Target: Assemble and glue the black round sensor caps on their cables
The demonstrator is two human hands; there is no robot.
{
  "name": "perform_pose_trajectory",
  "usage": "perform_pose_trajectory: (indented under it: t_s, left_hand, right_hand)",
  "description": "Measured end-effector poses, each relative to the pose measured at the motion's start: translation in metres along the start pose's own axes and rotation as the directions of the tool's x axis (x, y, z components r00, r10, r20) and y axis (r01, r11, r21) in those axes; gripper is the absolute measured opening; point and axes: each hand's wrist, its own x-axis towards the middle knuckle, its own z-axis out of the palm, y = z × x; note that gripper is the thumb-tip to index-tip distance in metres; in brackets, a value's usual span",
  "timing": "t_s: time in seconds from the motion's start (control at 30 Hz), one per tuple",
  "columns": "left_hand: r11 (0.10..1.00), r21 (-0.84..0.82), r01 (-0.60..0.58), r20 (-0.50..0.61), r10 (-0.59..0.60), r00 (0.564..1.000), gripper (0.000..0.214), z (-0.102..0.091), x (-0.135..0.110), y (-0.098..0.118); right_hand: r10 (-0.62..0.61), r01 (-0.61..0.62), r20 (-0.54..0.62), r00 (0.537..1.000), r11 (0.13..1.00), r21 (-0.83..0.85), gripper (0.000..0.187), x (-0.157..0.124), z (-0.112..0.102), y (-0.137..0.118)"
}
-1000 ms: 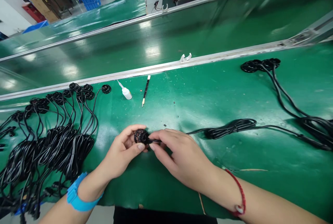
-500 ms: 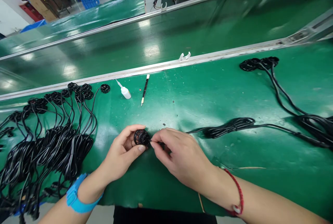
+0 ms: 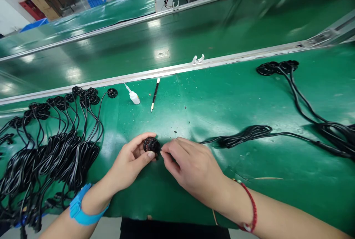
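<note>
At the near middle of the green bench (image 3: pixel 172 194), my left hand (image 3: pixel 129 162) holds a black cage-like fitting (image 3: pixel 151 144), thumb and fingers clamped around its sides. To its right, my right hand (image 3: pixel 194 165) has thumb and forefinger together at the narrow end of the fitting; the fingers hide what lies between the tips, so I cannot tell what they grip. A black cable (image 3: pixel 210 141) shows beyond my right hand and leads right to a bundled coil (image 3: pixel 245 135). Cable bundles (image 3: pixel 52 157) with round black heads (image 3: pixel 92 91) at their far ends lie to my left. Far of my hands, a white bottle (image 3: pixel 134 97) with a tapered nozzle (image 3: pixel 127 87) is left of a black-handled tool (image 3: pixel 155 94), both near the white rail (image 3: pixel 166 71). At far right, more round fittings (image 3: pixel 266 69) rest on the bench.
</note>
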Motion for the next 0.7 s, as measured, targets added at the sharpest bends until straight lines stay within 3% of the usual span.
perform_pose_trajectory:
  t_s: [0.23,0.53,0.7]
  left_hand:
    - [0.995,-0.087,0.039,0.023,-0.037,0.999,0.041,-0.0005,0.0022,0.0029]
    - [0.996,-0.073,0.052,0.064,-0.047,0.997,0.042,-0.0026,-0.0002,-0.0026]
    - [0.998,-0.049,0.031,0.053,-0.028,0.998,0.042,-0.0002,-0.0031,-0.0002]
  right_hand:
    - [-0.02,0.021,0.005,1.0,1.0,-0.011,0.028,0.0015,-0.0013,-0.0012]
    - [-0.046,0.045,0.03,0.998,0.999,0.021,0.025,-0.0009,0.0019,-0.0017]
    - [0.001,-0.004,0.065,0.998,0.999,0.045,0.024,-0.0013,0.0014,-0.0015]
